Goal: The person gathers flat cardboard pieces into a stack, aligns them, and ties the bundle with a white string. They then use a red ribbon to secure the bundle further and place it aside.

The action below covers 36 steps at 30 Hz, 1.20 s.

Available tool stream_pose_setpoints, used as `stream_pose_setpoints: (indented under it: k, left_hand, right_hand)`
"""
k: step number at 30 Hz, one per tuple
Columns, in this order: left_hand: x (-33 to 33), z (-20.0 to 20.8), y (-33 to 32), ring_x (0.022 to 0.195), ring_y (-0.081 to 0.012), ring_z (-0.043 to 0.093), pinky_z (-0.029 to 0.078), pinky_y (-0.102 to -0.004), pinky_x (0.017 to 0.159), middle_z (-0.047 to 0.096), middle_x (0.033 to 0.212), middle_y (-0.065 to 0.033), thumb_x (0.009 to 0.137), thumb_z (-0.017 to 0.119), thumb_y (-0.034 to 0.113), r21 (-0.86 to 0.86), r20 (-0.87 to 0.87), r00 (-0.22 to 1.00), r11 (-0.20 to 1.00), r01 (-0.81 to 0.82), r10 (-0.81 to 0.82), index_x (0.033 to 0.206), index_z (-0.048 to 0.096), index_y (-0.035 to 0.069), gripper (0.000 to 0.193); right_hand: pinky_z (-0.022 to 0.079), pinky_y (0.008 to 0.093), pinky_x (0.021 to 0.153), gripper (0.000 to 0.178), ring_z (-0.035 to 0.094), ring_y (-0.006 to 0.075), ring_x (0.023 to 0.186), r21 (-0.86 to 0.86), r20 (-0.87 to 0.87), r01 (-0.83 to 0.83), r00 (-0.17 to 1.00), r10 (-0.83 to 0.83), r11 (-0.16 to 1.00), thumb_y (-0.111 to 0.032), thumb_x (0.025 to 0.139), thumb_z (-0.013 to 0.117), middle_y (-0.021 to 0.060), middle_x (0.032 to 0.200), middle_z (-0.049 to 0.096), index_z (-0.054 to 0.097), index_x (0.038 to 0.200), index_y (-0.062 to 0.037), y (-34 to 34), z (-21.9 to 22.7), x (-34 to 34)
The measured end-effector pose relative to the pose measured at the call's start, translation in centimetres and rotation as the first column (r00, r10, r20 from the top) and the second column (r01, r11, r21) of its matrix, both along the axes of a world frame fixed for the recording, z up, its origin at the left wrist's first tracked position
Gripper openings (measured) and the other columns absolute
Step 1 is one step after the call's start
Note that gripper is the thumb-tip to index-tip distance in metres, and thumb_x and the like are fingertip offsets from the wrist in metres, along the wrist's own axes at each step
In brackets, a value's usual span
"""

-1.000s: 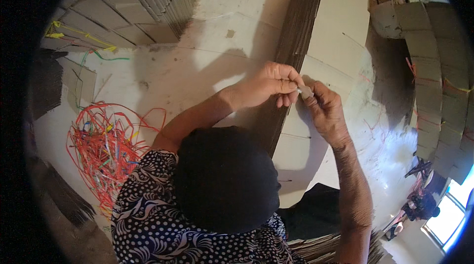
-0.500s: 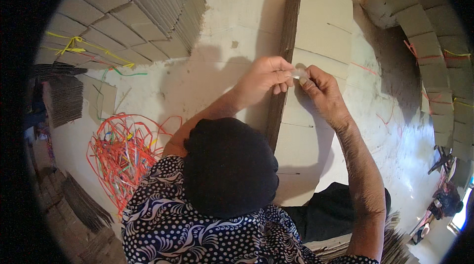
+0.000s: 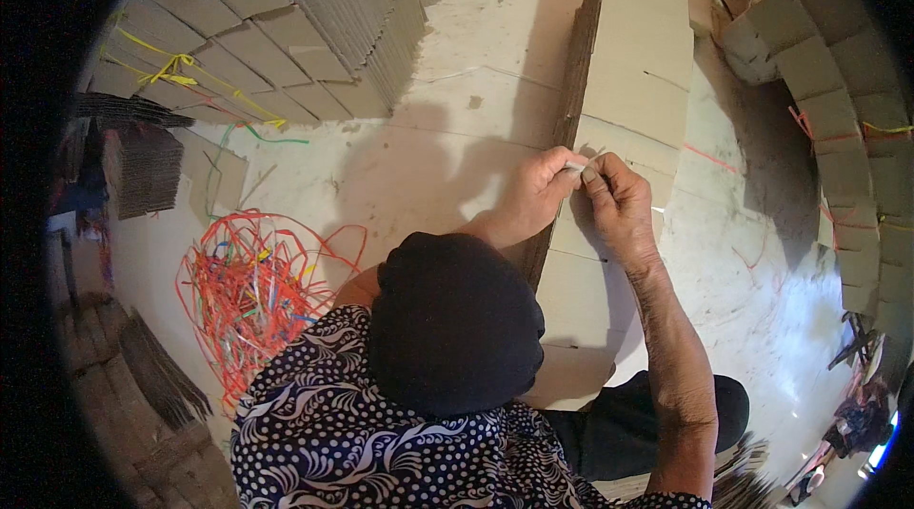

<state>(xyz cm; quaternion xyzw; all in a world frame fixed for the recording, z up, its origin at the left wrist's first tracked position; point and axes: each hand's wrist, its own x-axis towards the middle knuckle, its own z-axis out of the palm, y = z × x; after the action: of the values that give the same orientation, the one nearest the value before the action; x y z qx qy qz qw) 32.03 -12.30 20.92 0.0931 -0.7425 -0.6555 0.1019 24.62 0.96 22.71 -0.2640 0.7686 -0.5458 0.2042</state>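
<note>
Above a long row of cardboard sheets (image 3: 638, 61), my two hands meet, fingertips close together. My left hand (image 3: 533, 193) pinches a small thin whitish strip or roll (image 3: 575, 166) between thumb and fingers. From the other side, my right hand (image 3: 624, 202) has its thumb and forefinger closed at the strip's right end. Fingers cover much of the strip, so its exact kind is hard to make out. The cardboard row runs away from me under both hands, its dark edge on the left.
At the left, a tangled heap of red strapping (image 3: 252, 290) lies on the pale floor (image 3: 447, 142). Tall cardboard stacks (image 3: 314, 33) with a yellow tie (image 3: 171, 69) stand at the far left. More tied cardboard (image 3: 824, 109) curves along the right.
My hands have drawn closer together and lower in the view. The whitish strip looks narrower and more rolled than before. The whole view has shifted slightly.
</note>
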Motion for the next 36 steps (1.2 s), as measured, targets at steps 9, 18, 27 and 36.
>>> stream_pose_setpoints:
  k: [9, 18, 27, 36]
  left_hand:
    - [-1.6, -1.1, 0.5, 0.064, -0.0062, 0.045, 0.040, -0.0237, 0.059, 0.052, 0.069, 0.0019, 0.092, 0.050, 0.011, 0.234, -0.166, 0.983, 0.971, -0.043, 0.083, 0.080, 0.054, 0.002, 0.016]
    - [-1.5, -1.9, -0.1, 0.062, 0.0000, 0.040, 0.033, -0.0167, 0.053, 0.048, 0.069, 0.0086, 0.090, 0.054, 0.018, 0.500, -0.041, 0.999, 0.866, 0.018, 0.003, 0.083, 0.059, 0.010, 0.012]
    - [-1.4, -1.7, -1.5, 0.056, -0.0018, 0.037, 0.028, -0.0176, 0.050, 0.058, 0.069, 0.0029, 0.089, 0.057, 0.019, 0.679, 0.075, 0.988, 0.733, 0.051, -0.138, 0.092, 0.065, 0.008, 0.014]
    - [-3.0, 0.3, -5.3, 0.062, -0.0035, 0.046, 0.038, -0.0203, 0.055, 0.056, 0.074, 0.0042, 0.091, 0.054, 0.015, 0.348, 0.041, 0.833, 0.789, 0.506, -0.552, 0.090, 0.062, 0.005, 0.013]
  right_hand:
    - [0.042, 0.0269, 0.066, 0.004, 0.048, 0.0165, 0.069, 0.120, -0.338, -0.004, 0.940, 0.045, 0.993, -0.003, 0.086, 0.056, 0.0074, 0.072, 0.050, 0.054, 0.084, -0.0020, -0.4, 1.1, -0.1]
    - [0.040, 0.0261, 0.062, 0.011, 0.043, 0.0119, 0.067, 0.219, 0.211, -0.284, 0.948, 0.239, 0.933, -0.008, 0.089, 0.050, 0.0041, 0.070, 0.046, 0.052, 0.082, 0.0000, 1.3, 3.2, -3.4]
    - [0.043, 0.0291, 0.066, 0.006, 0.048, 0.0159, 0.069, 0.285, 0.163, -0.299, 0.951, 0.261, 0.911, -0.004, 0.082, 0.054, 0.0062, 0.074, 0.050, 0.056, 0.085, 0.0003, 0.6, 1.9, -3.7]
    - [0.044, 0.0273, 0.069, 0.005, 0.049, 0.0136, 0.072, 0.213, 0.150, -0.377, 0.924, 0.350, 0.902, -0.003, 0.085, 0.051, 0.0050, 0.074, 0.051, 0.054, 0.086, 0.0000, 0.8, 2.1, -4.4]
